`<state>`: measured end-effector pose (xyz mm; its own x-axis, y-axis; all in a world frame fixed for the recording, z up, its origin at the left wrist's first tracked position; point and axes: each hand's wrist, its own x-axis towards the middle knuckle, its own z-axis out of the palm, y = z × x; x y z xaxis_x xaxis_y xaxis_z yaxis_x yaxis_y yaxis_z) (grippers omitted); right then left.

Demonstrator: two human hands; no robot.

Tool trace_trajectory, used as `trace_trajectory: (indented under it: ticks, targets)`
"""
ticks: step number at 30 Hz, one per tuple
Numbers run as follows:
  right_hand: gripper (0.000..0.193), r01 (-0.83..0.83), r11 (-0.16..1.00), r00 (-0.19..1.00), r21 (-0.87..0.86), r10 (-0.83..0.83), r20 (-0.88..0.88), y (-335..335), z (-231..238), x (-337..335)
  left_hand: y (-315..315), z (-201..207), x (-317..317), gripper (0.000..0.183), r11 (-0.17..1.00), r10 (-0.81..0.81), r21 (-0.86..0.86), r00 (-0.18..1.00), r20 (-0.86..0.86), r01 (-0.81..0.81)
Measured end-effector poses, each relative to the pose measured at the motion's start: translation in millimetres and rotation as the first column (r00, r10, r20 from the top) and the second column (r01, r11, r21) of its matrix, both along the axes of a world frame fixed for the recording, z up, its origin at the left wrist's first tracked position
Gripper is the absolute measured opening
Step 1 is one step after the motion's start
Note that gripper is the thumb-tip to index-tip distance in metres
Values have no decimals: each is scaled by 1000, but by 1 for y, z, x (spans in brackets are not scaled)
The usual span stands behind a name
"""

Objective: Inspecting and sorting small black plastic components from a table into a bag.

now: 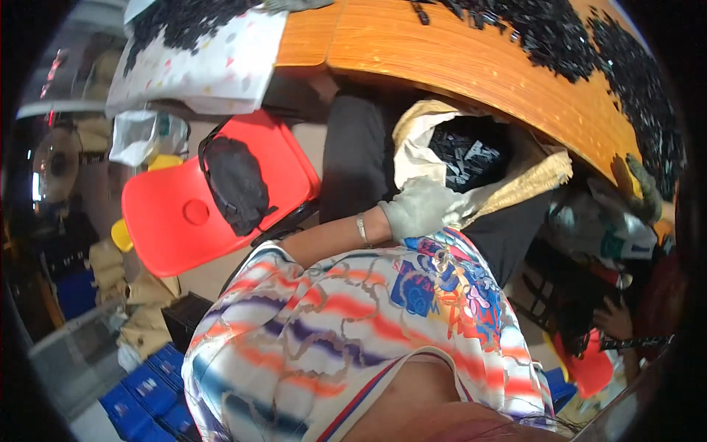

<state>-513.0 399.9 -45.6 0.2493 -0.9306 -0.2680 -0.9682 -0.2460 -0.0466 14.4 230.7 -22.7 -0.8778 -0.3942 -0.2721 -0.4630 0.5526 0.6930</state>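
Head view. Far left: a standing fan [55,158], dim – then a red chair [166,210] with a black bag [236,184] lying on it. Above the chair, a pale patterned sheet [213,70] bears a dark heap [180,26] of small parts.

Centre: the left forearm crosses from the left, bracelet [362,230] at the wrist. The left hand [423,210], in a pale glove, sits at the near-left rim of an open woven sack [534,180]. Fingers appear drawn together on the gathered rim; their tips are hidden.

The sack stands between dark-trousered legs, just below the table edge. Its mouth gapes, long axis running crosswise, left to right. Black pieces [471,158] lie inside, beyond the glove and a little to its right – apart from it, with the near rim between. The left hand is the nearer one; the right hand is out of view, its grip unknown.

Right: the orange wooden table [442,51] carries a long spread of black parts [556,44]. At its edge, another gloved hand [644,188], seemingly a co-worker's; below that, a bare hand [615,320].
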Motion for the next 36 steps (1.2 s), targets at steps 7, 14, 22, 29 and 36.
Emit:
trace_trajectory:
  ticks: [7,14,22,29,36]
  targets:
    - [64,-157,964,988,-213,156,-22,-83,53,-47,5,9,10,17,992,126,-1,988,-94,-127]
    - [70,-280,929,958,-244,255,-129,-108,40,-77,9,3,20,19,960,269,16,910,-316,-278]
    - [72,-374,897,925,-234,346,-155,-114,37,-81,28,-1,55,15,838,544,241,712,-444,-490]
    - [75,-325,933,937,-155,294,-191,-112,52,-72,19,0,61,13,782,601,212,622,-501,-585]
    - [65,121,992,983,22,-117,-139,-39,-7,159,-4,16,43,17,826,547,203,657,-519,-526]
